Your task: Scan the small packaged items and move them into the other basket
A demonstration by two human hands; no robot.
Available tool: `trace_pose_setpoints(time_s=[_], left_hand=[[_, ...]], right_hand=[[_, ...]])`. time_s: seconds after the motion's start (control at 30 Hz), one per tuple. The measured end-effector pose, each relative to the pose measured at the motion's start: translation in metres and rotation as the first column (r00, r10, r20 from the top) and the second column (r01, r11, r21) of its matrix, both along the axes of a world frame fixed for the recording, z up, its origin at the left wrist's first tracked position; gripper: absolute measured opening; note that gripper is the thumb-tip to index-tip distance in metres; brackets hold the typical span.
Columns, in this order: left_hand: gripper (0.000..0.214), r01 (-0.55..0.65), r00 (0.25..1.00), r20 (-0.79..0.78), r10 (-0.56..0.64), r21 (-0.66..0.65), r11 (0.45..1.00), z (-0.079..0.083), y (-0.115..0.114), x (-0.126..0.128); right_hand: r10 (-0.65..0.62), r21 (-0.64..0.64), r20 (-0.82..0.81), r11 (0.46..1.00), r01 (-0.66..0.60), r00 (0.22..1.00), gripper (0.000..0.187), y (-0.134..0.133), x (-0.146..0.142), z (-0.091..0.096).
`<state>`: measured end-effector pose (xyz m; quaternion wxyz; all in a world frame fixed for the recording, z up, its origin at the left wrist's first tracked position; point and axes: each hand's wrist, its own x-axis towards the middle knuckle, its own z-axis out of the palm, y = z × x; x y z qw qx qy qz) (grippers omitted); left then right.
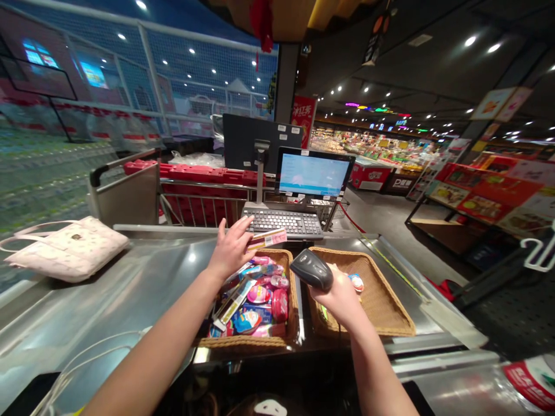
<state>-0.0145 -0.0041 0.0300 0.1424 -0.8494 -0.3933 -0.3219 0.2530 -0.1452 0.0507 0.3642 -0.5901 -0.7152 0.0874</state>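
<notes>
My right hand is closed round the handle of a black barcode scanner, whose head points left over the gap between two wicker baskets. A flat, narrow pink-and-yellow package with a barcode turned up is gripped in my left hand, just in front of the keyboard. Below that hand, the left basket is heaped with small colourful packs, among them a blue egg-shaped pack and a red round container. In the right basket lies a small blue-and-white pack, with others partly hidden by my right hand.
Behind the keyboard stands a lit checkout screen, with a second monitor seen from its back. A pale handbag rests on the metal counter at left. A red-labelled bottle lies at lower right.
</notes>
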Motion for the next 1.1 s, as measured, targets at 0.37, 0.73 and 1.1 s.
trace_pose_setpoints(time_s=[0.37, 0.73, 1.1], left_hand=[[0.015, -0.124, 0.992, -0.049, 0.116, -0.22, 0.968, -0.058, 0.013, -0.047], [0.036, -0.269, 0.963, -0.129, 0.237, -0.404, 0.874, -0.098, 0.011, -0.063], [0.034, -0.091, 0.996, -0.014, 0.091, -0.291, 0.952, -0.066, 0.024, 0.012]], right_hand=[[0.014, -0.019, 0.003, 1.0, -0.014, 1.0, 0.014, 0.006, -0.019, -0.01], [0.029, -0.052, 0.0, 0.998, -0.029, 1.0, 0.011, 0.008, -0.028, -0.011], [-0.112, -0.04, 0.005, 0.993, 0.112, 0.994, 0.011, 0.002, 0.02, -0.014]])
